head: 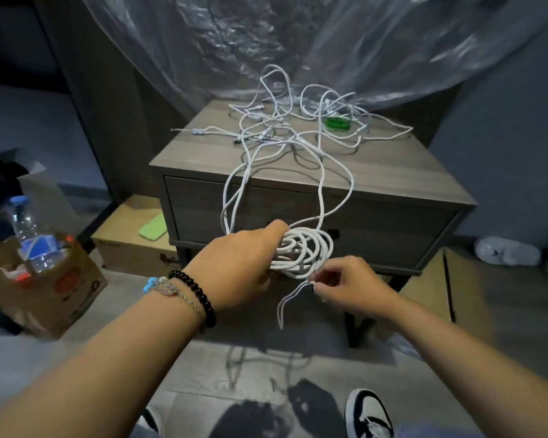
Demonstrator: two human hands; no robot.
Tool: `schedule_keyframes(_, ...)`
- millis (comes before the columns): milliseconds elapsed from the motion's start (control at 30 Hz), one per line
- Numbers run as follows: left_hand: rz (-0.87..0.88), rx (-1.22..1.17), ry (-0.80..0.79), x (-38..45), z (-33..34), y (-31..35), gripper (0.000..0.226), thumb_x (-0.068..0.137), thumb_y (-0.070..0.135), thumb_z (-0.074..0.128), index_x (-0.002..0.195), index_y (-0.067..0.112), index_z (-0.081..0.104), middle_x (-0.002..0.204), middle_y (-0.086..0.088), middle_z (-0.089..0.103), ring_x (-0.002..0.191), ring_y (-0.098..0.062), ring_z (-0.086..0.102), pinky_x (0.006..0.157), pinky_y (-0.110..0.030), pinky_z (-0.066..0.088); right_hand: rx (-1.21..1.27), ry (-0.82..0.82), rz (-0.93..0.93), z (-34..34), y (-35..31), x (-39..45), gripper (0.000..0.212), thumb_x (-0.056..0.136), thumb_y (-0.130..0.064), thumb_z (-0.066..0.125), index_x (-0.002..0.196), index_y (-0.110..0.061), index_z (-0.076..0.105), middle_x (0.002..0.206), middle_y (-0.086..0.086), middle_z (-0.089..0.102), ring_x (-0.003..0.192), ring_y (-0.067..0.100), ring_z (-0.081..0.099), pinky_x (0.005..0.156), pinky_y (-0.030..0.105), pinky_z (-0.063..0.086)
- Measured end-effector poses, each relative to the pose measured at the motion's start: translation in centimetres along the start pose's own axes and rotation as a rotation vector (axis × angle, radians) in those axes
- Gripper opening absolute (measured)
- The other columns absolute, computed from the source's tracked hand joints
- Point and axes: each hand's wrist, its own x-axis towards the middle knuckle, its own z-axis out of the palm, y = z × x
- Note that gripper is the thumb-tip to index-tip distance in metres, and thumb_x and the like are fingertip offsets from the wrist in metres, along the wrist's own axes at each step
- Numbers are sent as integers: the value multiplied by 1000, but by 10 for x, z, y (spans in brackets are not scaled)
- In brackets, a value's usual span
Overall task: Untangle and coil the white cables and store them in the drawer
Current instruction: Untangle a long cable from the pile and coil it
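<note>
Several loops of white cable [304,251] are gathered into a coil in my left hand [244,263], fingers curled round the bundle, held in front of the closed drawer [298,216] of the grey nightstand [393,175]. My right hand [351,286] is just below and to the right of the coil, thumb and fingertips pinching a thin loose cable end [285,305] that dangles down from the pinch. From the coil, a few strands rise over the nightstand's front edge and join the tangle of white cables [298,121] spread across its top. Tangle not sorted: loops overlap, some stand up off the surface, one strand trails toward the right rear corner. A green roll of tape [337,124] sits within the tangle near the back right. On my left wrist: black bead bracelet [196,295] and a thinner one with blue beads. Left of the nightstand, a cardboard box [130,241] on the floor with a light green phone [154,229] lying on it. Further left, a brown paper bag [45,289] holding a plastic water bottle [29,232]. Clear plastic sheeting [298,42] hangs behind the nightstand. My shoe [369,412] shows at bottom of frame.
</note>
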Motion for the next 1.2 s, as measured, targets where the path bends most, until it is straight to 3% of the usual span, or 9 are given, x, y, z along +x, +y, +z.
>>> schedule_keyframes(100, 30, -188, 119, 3, -11, 4, 40, 86, 14, 57, 122, 21, 41, 105, -1, 64, 95, -24, 61, 78, -38, 51, -4, 34, -8, -50, -42, -4, 22, 80, -7, 72, 66, -24, 68, 53, -8, 61, 49, 4, 60, 52, 17, 46)
schedule_keyframes(267, -98, -769, 409, 14, -29, 11, 33, 91, 5, 55, 115, 27, 52, 87, 14, 61, 73, 2, 60, 64, -11, 48, 137, 269, 98, -130, -104, 29, 10, 82, -4, 67, 73, -4, 68, 53, 1, 63, 41, 8, 57, 40, 16, 42)
schedule_keyframes(467, -370, -1208, 503, 28, -49, -9, 8, 95, 13, 53, 93, 19, 58, 70, -4, 54, 52, -6, 52, 48, -20, 48, 306, 479, 96, -160, -152, 113, 6, 76, 5, 61, 78, 8, 66, 60, 18, 58, 47, 24, 59, 48, 28, 50)
schedule_keyframes(667, -425, -1438, 426, 27, -67, -31, 18, 95, 19, 50, 105, 5, 57, 63, -4, 50, 46, -10, 49, 51, -29, 47, 389, 552, 210, -139, -148, 214, 11, 66, 9, 60, 74, 3, 59, 66, 16, 54, 63, 37, 69, 58, 44, 60)
schedule_keyframes(767, -413, -1466, 414, 24, -72, -39, 21, 94, 21, 50, 104, 3, 56, 60, -3, 49, 45, -11, 47, 47, -27, 46, 399, 549, 276, -122, -131, 250, 9, 71, 8, 61, 79, 4, 60, 72, 17, 59, 53, 33, 67, 53, 39, 57)
schedule_keyframes(900, -377, -1509, 369, 18, -81, -51, 20, 91, 22, 49, 102, 9, 59, 60, -2, 49, 47, -11, 45, 49, -25, 44, 150, 492, 294, -93, -116, 267, 16, 76, -5, 61, 89, 3, 67, 67, 10, 67, 64, 25, 68, 71, 35, 60)
schedule_keyframes(967, -352, -1531, 355, 15, -86, -58, 25, 88, 24, 50, 105, 8, 59, 59, -1, 47, 46, -10, 43, 48, -25, 42, -54, 550, 283, -84, -120, 263, 24, 73, -12, 61, 93, -4, 70, 84, 14, 71, 81, 29, 69, 77, 35, 58)
schedule_keyframes(1100, -288, -1597, 360, 6, -93, -72, 39, 76, 29, 53, 109, 6, 57, 56, 1, 43, 42, -8, 40, 41, -20, 40, -177, 622, 82, -70, -147, 230, 42, 82, -13, 57, 124, -10, 57, 125, 12, 56, 111, 29, 56, 93, 35, 46)
schedule_keyframes(1200, -254, -1678, 314, -5, -95, -85, 37, 80, 30, 54, 110, 8, 56, 57, 1, 42, 42, -7, 40, 40, -20, 39, 38, 544, -222, -55, -173, 192, 43, 86, -5, 54, 128, -12, 55, 122, 6, 57, 105, 17, 57, 94, 28, 47)
